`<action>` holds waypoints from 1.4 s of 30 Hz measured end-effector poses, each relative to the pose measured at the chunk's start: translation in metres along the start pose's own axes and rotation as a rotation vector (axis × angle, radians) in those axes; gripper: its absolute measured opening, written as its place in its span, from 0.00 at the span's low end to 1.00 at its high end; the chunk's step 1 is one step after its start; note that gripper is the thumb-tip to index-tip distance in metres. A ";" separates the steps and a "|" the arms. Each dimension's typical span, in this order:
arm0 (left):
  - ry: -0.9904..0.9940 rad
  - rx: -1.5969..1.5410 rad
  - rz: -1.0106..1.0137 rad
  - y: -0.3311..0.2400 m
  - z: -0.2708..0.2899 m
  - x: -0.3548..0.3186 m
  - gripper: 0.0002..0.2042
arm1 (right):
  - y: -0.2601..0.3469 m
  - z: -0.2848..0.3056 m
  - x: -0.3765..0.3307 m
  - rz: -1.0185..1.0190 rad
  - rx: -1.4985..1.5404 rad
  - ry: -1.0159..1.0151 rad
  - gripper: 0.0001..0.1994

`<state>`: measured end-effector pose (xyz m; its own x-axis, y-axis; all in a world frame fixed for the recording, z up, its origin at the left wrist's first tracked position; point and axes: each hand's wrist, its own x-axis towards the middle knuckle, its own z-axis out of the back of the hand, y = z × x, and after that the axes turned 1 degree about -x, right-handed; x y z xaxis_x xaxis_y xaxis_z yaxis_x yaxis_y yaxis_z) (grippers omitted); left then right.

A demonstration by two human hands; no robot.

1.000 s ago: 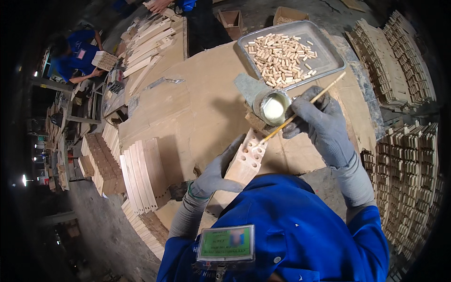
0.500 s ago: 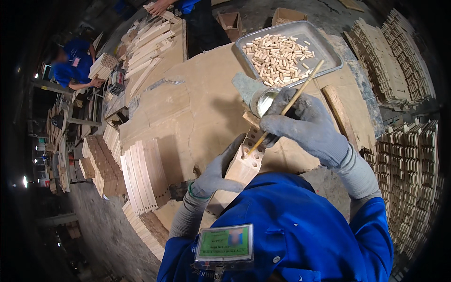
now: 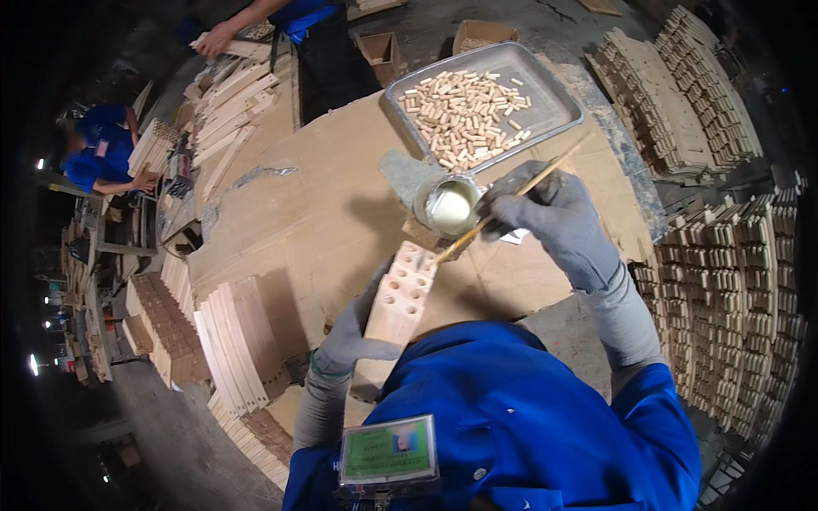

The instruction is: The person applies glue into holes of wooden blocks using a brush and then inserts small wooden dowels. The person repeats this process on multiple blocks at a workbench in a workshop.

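Note:
My left hand (image 3: 354,332), in a grey glove, is closed around a bundle of pale wooden pieces (image 3: 396,313), whose drilled ends face up with several round holes. My gloved right hand (image 3: 545,213) pinches a thin wooden stick (image 3: 532,182) that slants down to the left. Its lower tip is at the upper right edge of the drilled ends; whether it touches the wood I cannot tell. Left of the right hand's fingertips stands a cup (image 3: 452,207) of whitish liquid, above the bundle.
A grey tray (image 3: 558,111) of short wooden dowels (image 3: 464,115) lies at the far side of the cardboard-covered table (image 3: 290,213). Pale wooden strips (image 3: 243,336) stand stacked at the left. More stacked wood (image 3: 724,307) fills the right. Co-workers (image 3: 106,149) (image 3: 319,51) are beyond the table.
The stick's tip has moved from a hole at the near side of the drilled ends to their upper right edge. The whole view has shifted, and the cup's liquid shows more.

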<state>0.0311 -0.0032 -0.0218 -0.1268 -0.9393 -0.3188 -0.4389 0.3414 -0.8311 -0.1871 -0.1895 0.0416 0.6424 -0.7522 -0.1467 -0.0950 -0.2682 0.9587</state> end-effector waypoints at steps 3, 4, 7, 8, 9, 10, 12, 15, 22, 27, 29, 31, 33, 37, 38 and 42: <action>-0.035 -0.058 -0.024 0.004 0.007 -0.004 0.57 | -0.031 0.032 0.004 0.082 -0.069 -0.150 0.10; -0.043 -0.055 -0.029 0.004 0.009 -0.005 0.57 | -0.046 0.042 0.006 0.088 -0.097 -0.165 0.10; -0.039 -0.033 -0.025 0.005 0.015 -0.007 0.57 | -0.071 0.045 0.009 0.062 -0.072 -0.171 0.08; -0.035 -0.027 -0.018 0.004 0.014 -0.007 0.57 | -0.076 0.043 0.011 0.060 -0.061 -0.170 0.08; -0.031 -0.020 -0.011 0.004 0.013 -0.007 0.57 | -0.081 0.041 0.012 0.059 -0.049 -0.170 0.08; -0.038 -0.013 -0.008 0.004 0.013 -0.007 0.57 | -0.084 0.040 0.014 0.040 -0.056 -0.175 0.08; -0.051 0.002 0.000 0.004 0.011 -0.008 0.57 | -0.091 0.040 0.018 0.064 -0.070 -0.172 0.07; -0.041 -0.008 -0.004 0.005 0.011 -0.008 0.56 | -0.090 0.040 0.013 0.037 -0.177 -0.173 0.08; -0.059 -0.021 -0.018 0.007 0.012 -0.010 0.57 | -0.099 0.018 -0.033 0.189 -0.033 -0.243 0.05; -0.059 -0.031 -0.031 0.008 0.007 -0.009 0.58 | -0.085 0.009 -0.034 0.063 0.325 -0.374 0.04; -0.035 -0.056 -0.040 0.003 0.002 -0.006 0.59 | -0.073 0.016 -0.024 0.077 0.353 -0.302 0.06; -0.009 -0.049 -0.049 -0.001 -0.001 -0.008 0.59 | -0.055 0.015 -0.014 0.102 0.347 -0.218 0.07; 0.023 -0.016 -0.056 -0.002 -0.001 -0.009 0.59 | -0.028 0.004 -0.011 0.073 0.165 -0.101 0.08; 0.066 -0.023 -0.062 -0.001 -0.002 -0.009 0.59 | -0.014 -0.002 0.003 0.075 -0.042 0.002 0.10; 0.067 -0.016 -0.061 -0.002 -0.003 -0.010 0.60 | -0.007 -0.001 0.005 0.026 -0.075 0.005 0.11; 0.086 -0.021 -0.073 0.000 -0.001 -0.011 0.60 | -0.015 -0.005 0.013 0.010 -0.113 0.096 0.12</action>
<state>0.0314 0.0074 -0.0173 -0.1688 -0.9616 -0.2166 -0.4683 0.2716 -0.8408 -0.1738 -0.1922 0.0265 0.7124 -0.6917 -0.1185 -0.0189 -0.1876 0.9821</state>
